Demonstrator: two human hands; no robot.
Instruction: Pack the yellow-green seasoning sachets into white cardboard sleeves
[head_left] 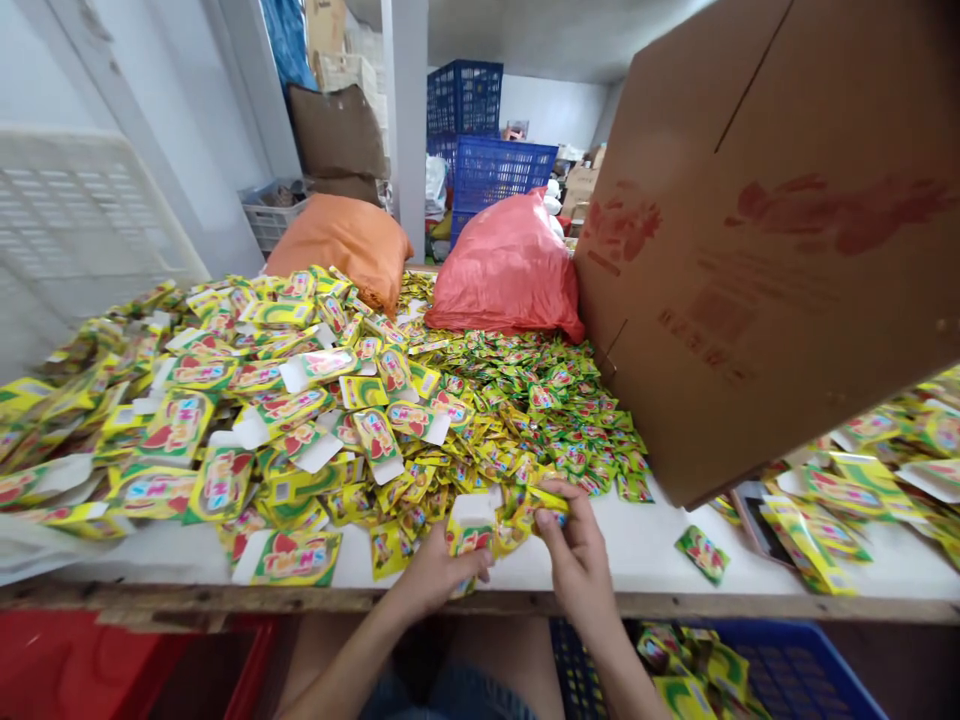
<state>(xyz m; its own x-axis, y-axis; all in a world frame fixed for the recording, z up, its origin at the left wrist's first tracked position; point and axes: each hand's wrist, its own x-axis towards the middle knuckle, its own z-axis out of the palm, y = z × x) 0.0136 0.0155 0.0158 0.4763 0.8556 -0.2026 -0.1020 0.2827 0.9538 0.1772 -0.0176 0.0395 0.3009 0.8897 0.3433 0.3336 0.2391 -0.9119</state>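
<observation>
In my left hand [442,570] is a small yellow-and-green candy box [471,525], its white flap standing up at the top. My right hand [577,540] pinches a yellow candy packet [551,500] between thumb and fingers, just to the right of the box. Another yellow packet [516,518] shows between the two hands. Behind them spreads a heap of small yellow and green packets [555,400]. To the left lies a large pile of printed candy boxes [225,400], many with white flaps open.
A big brown carton [750,250] leans over the table's right side. Red [506,265] and orange [337,240] sacks stand behind the heap. A phone [765,520] lies under more boxes at right. Below the table edge are a blue crate [802,660] with packets and a red container [82,660].
</observation>
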